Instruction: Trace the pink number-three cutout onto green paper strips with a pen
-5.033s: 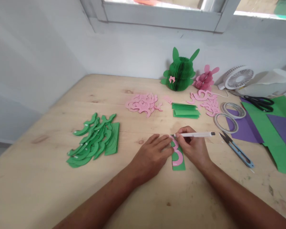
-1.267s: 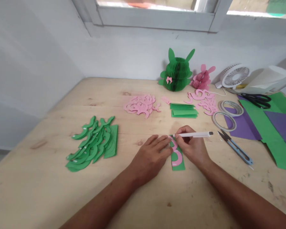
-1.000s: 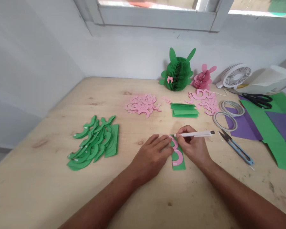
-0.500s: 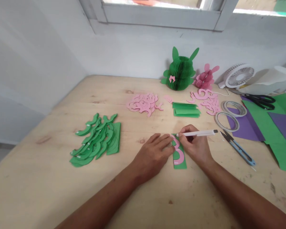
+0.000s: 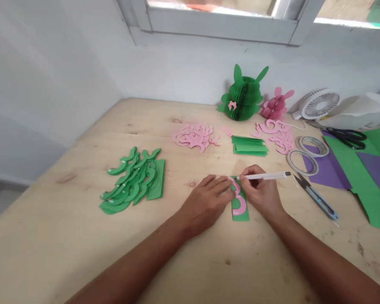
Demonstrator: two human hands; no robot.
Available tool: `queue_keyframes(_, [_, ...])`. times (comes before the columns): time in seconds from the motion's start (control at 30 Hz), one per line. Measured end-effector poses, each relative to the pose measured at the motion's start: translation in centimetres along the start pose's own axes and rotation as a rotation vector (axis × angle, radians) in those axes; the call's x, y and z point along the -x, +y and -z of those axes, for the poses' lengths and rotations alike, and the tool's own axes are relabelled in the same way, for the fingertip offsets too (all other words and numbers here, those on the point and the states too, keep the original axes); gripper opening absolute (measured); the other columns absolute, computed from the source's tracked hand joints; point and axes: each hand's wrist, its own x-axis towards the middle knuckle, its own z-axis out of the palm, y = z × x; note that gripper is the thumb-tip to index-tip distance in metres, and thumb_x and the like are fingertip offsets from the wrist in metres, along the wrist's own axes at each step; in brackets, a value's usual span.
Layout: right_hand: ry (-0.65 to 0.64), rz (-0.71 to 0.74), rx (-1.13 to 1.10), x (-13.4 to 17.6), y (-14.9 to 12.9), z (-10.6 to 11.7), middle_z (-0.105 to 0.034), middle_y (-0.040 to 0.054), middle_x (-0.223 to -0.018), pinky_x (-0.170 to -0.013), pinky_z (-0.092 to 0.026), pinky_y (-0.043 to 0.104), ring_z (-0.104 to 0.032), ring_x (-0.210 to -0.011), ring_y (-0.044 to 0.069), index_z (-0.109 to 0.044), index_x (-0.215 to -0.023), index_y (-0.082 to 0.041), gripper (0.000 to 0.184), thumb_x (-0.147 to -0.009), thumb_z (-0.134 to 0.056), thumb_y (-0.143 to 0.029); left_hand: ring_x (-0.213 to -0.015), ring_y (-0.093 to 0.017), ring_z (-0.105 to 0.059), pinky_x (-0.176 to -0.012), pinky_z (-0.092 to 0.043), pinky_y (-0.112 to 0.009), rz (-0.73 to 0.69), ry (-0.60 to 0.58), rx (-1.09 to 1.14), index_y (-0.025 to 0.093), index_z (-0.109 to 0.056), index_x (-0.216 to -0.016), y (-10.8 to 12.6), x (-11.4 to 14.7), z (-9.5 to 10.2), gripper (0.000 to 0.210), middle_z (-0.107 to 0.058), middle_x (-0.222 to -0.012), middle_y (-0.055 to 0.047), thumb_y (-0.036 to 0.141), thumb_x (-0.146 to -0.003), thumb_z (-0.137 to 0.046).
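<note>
A curved pink paper cutout (image 5: 240, 205) lies on a narrow green paper strip (image 5: 241, 217). My left hand (image 5: 209, 200) rests flat with fingers stretched out, its fingertips pressing on the cutout's left side. On the other side, my right hand (image 5: 260, 190) pinches a white pen (image 5: 270, 175), held almost level with its tip at the upper end of the strip. The cutout's upper part is partly covered by my left fingertips. Beyond my hands lie folded green paper strips (image 5: 249, 148).
Green cutouts (image 5: 131, 185) are piled at left, pink cutouts (image 5: 194, 136) farther back. A green honeycomb paper figure (image 5: 244, 99) and a smaller pink one (image 5: 274, 107) stand by the wall. Thread snips (image 5: 316, 197), tape rolls (image 5: 302, 163), black scissors (image 5: 346, 136) and a white fan (image 5: 321, 103) are at right.
The camera view has shifted slightly, so the scene sits a little farther right. Both hands stay in nearly the same place on the paper, and the pen remains at the strip's upper end.
</note>
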Motion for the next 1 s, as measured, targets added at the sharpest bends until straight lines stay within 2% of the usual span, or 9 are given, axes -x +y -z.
queue_keyframes(0.47, [0.028, 0.008, -0.011, 0.17, 0.31, -0.07, -0.053, -0.0033, -0.06, -0.048, -0.037, 0.023, -0.048, -0.052, 0.012, -0.054, -0.073, -0.02, 0.005, -0.075, -0.057, -0.024, -0.12, -0.02, -0.052, -0.099, -0.04, -0.039, -0.027, 0.061, 0.007, 0.017, -0.06, -0.11, 0.11, -0.07, -0.15, 0.027, -0.061, -0.12, -0.009, 0.012, -0.095, -0.039])
queue_keyframes(1.0, [0.021, -0.014, 0.03, 0.1, 0.28, 0.14, -0.057, -0.002, -0.06, -0.051, -0.04, 0.024, -0.053, -0.054, 0.014, -0.055, -0.074, -0.02, 0.007, -0.075, -0.056, -0.027, -0.113, -0.021, -0.056, -0.095, -0.042, -0.037, -0.053, 0.086, 0.007, 0.016, -0.061, -0.104, 0.16, -0.27, -0.11, 0.023, -0.064, -0.113, -0.009, 0.012, -0.093, -0.041])
